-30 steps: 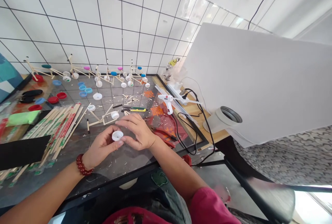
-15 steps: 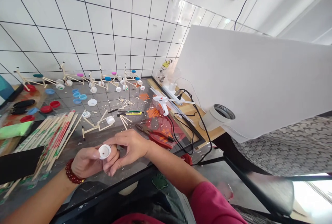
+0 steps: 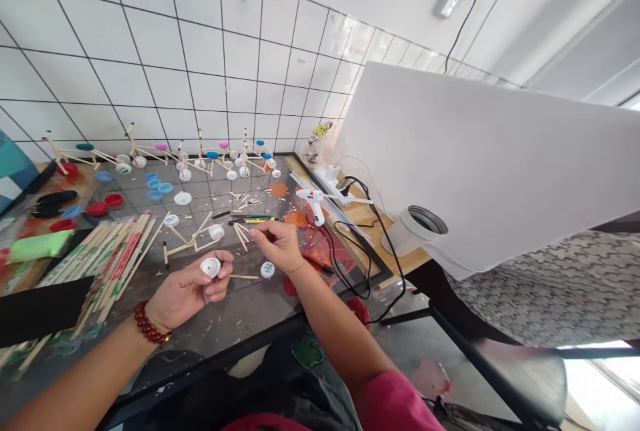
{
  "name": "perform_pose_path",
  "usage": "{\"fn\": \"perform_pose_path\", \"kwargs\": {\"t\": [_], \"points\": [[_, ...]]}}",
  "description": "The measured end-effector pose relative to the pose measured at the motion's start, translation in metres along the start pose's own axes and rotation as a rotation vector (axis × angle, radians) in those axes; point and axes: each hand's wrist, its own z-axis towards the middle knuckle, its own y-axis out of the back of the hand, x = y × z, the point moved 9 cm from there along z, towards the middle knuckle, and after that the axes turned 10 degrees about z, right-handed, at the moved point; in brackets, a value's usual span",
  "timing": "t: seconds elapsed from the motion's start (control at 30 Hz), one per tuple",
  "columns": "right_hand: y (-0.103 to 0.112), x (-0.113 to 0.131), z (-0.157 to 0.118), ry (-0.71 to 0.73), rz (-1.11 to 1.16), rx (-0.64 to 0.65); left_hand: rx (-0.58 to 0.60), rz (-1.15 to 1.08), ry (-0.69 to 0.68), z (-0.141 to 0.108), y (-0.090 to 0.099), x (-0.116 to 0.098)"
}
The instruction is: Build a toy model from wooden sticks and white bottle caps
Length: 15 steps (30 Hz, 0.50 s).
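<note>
Between the thumb and fingers of my left hand is a white bottle cap, its hollow side with a small central hole facing up. My right hand reaches over the table with thumb and index finger pinched together, right by a few short wooden sticks; what lies in the pinch, if anything, is too small to make out. Below it a printed white cap and a single stick rest on the table. Left of the sticks lies a stick frame with a white cap attached.
Stick-and-cap tricycle models line the tiled wall. Bundled wooden sticks lie left, near blue caps and red caps. A utility knife, glue gun and black cables are toward the right.
My hands have parted: the right moved up and away to the short sticks, the left still holds the cap. The printed cap and single stick below have come into view.
</note>
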Motion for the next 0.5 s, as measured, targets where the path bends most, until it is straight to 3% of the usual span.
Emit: {"fn": "perform_pose_path", "kwargs": {"t": [0.23,0.37,0.5], "points": [[-0.004,0.001,0.0,0.067,-0.075,0.062,0.013,-0.079,-0.051,-0.002,0.001,-0.009],[0.0,-0.006,0.001,0.033,-0.117,0.042,0.012,-0.092,-0.041,-0.004,-0.004,-0.011],[-0.006,-0.009,0.003,0.032,-0.175,0.145,-0.041,-0.058,-0.089,-0.006,-0.001,-0.023]]}}
